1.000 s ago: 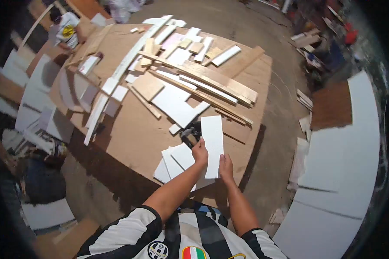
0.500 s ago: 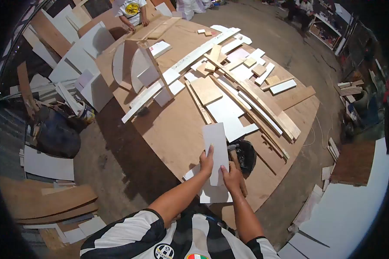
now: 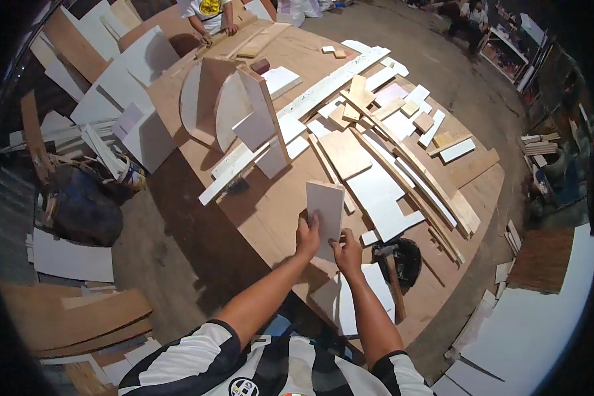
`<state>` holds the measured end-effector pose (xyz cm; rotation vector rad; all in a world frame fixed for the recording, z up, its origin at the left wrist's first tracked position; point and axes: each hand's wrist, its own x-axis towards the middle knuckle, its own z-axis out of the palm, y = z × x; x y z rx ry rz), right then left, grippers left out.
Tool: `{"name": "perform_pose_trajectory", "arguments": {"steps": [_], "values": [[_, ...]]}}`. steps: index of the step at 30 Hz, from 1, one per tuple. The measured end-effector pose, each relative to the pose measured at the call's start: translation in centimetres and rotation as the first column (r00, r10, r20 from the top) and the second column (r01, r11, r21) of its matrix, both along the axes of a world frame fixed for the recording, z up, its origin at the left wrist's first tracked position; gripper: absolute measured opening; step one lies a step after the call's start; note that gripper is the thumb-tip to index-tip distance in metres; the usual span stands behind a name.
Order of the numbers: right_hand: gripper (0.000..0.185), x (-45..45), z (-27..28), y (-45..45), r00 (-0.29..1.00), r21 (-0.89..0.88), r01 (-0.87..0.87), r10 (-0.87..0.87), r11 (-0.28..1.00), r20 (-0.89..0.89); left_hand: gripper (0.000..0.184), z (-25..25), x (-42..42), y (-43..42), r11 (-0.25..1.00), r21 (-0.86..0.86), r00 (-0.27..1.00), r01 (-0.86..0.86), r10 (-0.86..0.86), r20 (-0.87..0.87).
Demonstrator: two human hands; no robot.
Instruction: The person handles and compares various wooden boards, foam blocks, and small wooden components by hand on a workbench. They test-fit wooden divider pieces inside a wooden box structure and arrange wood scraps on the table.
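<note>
Between my two hands is a white-faced wooden board, tilted up above the near part of the table. My left hand grips its left side, thumb lying on the face. Lower on the right edge, my right hand holds it with fingers curled. A hammer lies just right of my right hand, its head by a black plastic bag. Under my right forearm rests a white panel. Beyond the board stands a partly built wooden piece with curved panels.
Wood strips and white offcuts cover the right half of the wooden table. At the far end a co-worker's hands rest on wood. Panels lean at the left; large white sheets lie at the right.
The board has tipped, so its top end edge now shows, and it sits slightly further left. My view has shifted, bringing the hammer and bag out from behind my right hand.
</note>
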<state>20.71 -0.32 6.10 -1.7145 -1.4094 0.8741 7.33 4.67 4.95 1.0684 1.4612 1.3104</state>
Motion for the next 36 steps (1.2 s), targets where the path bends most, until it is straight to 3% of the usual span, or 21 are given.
{"name": "perform_pose_trajectory", "arguments": {"steps": [4, 5, 8, 10, 12, 14, 17, 20, 25, 26, 29, 31, 32, 34, 35, 36], "values": [[0.025, -3.9, -0.6, 6.7, 0.999, 0.04, 0.015, -0.017, 0.999, 0.051, 0.055, 1.7, -4.0, 6.1, 0.99, 0.012, 0.983, 0.144, -0.141, -0.122], [0.025, -4.7, -1.0, 8.4, 0.999, 0.036, 0.022, -0.024, 0.999, 0.044, 0.059, 0.6, -5.0, 8.0, 0.98, 0.098, 0.978, 0.171, -0.156, -0.141], [0.026, -6.7, -2.6, 12.9, 0.999, 0.039, 0.028, -0.03, 0.999, 0.041, 0.058, 1.3, -6.5, 11.3, 0.988, 0.013, 0.976, 0.153, -0.149, -0.156], [0.027, -7.7, -2.8, 15.4, 0.999, 0.13, 0.004, -0.01, 0.992, 0.045, 0.059, 3.0, -7.7, 13.7, 0.976, 0.072, 0.972, 0.205, -0.195, -0.132], [0.025, -8.7, -2.5, 17.6, 0.998, 0.092, 0.013, -0.018, 0.996, 0.054, 0.061, 4.1, -8.9, 15.2, 0.963, 0.053, 0.94, 0.265, -0.246, -0.237], [0.024, -9.5, -2.0, 19.6, 0.996, 0.059, 0.056, -0.06, 0.997, 0.061, 0.066, 2.5, -10.1, 17.1, 0.966, -0.012, 0.938, 0.258, -0.254, -0.235], [0.023, -10.1, -3.3, 21.7, 0.996, 0.095, 0.066, -0.071, 0.993, 0.057, 0.071, 2.2, -11.3, 18.9, 0.932, 0.136, 0.923, 0.337, -0.298, -0.245], [0.022, -10.4, -3.1, 22.7, 0.995, 0.098, 0.072, -0.079, 0.993, 0.063, 0.072, 2.2, -12.0, 19.9, 0.928, -0.134, 0.89, 0.348, -0.372, -0.264], [0.024, -9.7, -3.1, 20.5, 0.996, 0.077, 0.082, -0.084, 0.994, 0.024, 0.062, 1.3, -11.7, 19.0, 0.949, 0.055, 0.882, 0.311, -0.267, -0.388], [0.024, -9.5, -3.1, 19.3, 0.996, 0.029, 0.077, -0.075, 0.997, -0.057, 0.062, 0.8, -11.7, 18.7, 0.948, 0.044, 0.883, 0.314, -0.275, -0.38], [0.025, -8.8, -5.0, 14.5, 0.982, -0.073, 0.067, -0.078, 0.995, -0.169, 0.055, -0.1, -11.8, 16.5, 0.951, -0.064, 0.827, 0.303, -0.296, -0.478], [0.03, -8.3, -5.4, 10.9, 0.986, -0.118, 0.072, -0.089, 0.99, -0.142, 0.051, 0.5, -11.8, 14.0, 0.889, -0.269, 0.841, 0.37, -0.443, -0.309], [0.03, -8.3, -5.7, 9.1, 0.987, -0.139, 0.067, -0.086, 0.988, -0.136, 0.051, -0.9, -12.1, 12.6, 0.885, -0.287, 0.845, 0.366, -0.445, -0.296], [0.035, -8.2, -5.2, 5.7, 0.971, -0.353, 0.037, -0.116, 0.935, -0.207, 0.048, -3.4, -12.3, 9.5, 0.882, -0.261, 0.847, 0.391, -0.456, -0.273], [0.038, -8.2, -8.7, 3.9, 0.99, -0.273, 0.043, -0.077, 0.961, -0.115, 0.046, -3.9, -12.3, 7.9, 0.858, -0.345, 0.853, 0.382, -0.47, -0.225], [0.038, -8.2, -8.8, 2.7, 0.99, -0.286, 0.045, -0.08, 0.957, -0.112, 0.046, -4.4, -12.3, 6.5, 0.852, -0.356, 0.853, 0.384, -0.475, -0.217]]}}
